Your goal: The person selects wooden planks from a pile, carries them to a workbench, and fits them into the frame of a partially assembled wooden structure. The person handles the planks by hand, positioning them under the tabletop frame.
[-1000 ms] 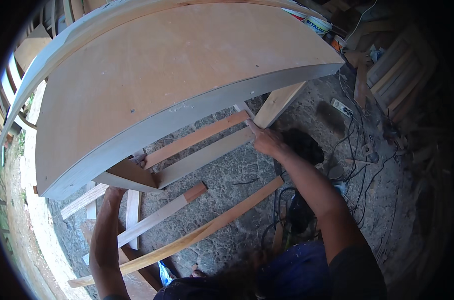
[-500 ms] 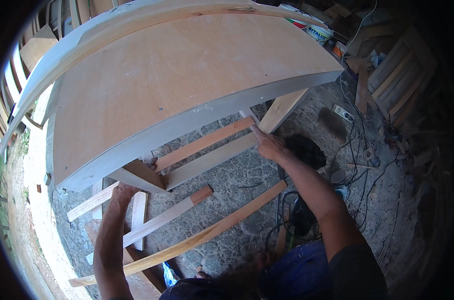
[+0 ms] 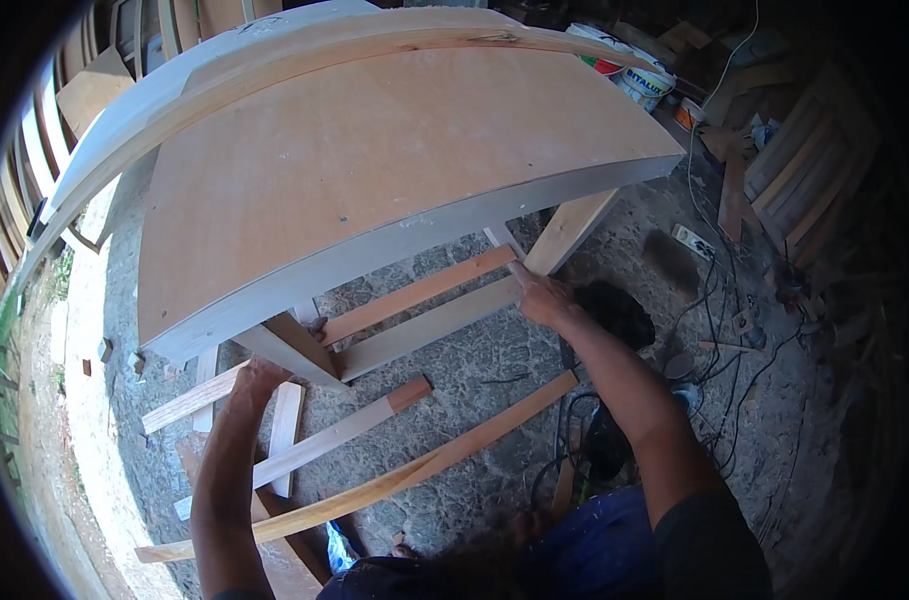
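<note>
A wooden table [image 3: 394,135] with a plywood top and a pale apron stands before me. Low between its legs runs a pale rail [image 3: 429,325], and just beyond it lies a reddish wooden slat [image 3: 419,292]. My left hand [image 3: 264,375] is wrapped round the left front leg [image 3: 299,350]; its fingertips show on the far side, at the slat's left end. At the other end, beside the right front leg [image 3: 572,230], my right hand [image 3: 546,300] grips the slat with a finger along its tip. Its remaining fingers are partly hidden.
Nearer me on the rough floor are a long curved strip [image 3: 474,435], a two-toned strip [image 3: 324,445] and other offcuts. Cables and a power strip [image 3: 692,240] lie to the right. Paint buckets [image 3: 644,82] stand behind the table; a long board [image 3: 324,45] crosses its far edge.
The view has shifted a little, so the table sits slightly lower in the picture. Both hands keep their places at the leg and the slat's right end.
</note>
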Available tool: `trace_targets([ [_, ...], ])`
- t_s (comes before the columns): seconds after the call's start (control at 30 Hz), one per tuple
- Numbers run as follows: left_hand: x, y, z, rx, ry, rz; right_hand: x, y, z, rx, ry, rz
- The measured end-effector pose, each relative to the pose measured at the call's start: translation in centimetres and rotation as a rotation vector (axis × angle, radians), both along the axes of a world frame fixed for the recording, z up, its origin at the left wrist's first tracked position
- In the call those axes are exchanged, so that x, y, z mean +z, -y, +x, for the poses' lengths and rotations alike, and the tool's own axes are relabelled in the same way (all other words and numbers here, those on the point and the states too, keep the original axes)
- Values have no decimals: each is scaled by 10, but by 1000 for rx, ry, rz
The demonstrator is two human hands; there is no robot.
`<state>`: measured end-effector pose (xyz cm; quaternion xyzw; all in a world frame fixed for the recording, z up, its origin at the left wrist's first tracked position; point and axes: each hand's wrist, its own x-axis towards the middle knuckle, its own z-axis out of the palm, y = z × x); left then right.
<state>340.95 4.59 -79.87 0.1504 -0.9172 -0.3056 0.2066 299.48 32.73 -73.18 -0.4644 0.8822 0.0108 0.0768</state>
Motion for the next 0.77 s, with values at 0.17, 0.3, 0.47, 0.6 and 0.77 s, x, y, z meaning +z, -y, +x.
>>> trace_targets([
  [0.17,4,4,19,42,79,2,41,31,24,-184,415,-17],
  [0.3,12,-4,14,86,134,87,37,43,16,-360,714,-283],
  [0.47,21,-6,11,-30,143,-75,7,51,-9,139,6,-389],
  [0.6,28,-8,13,34,346,-47,58,73,7,269,-45,-189],
  [0.77,33,-7,2,-36,331,-116,91,84,-1,394,-294,-96],
])
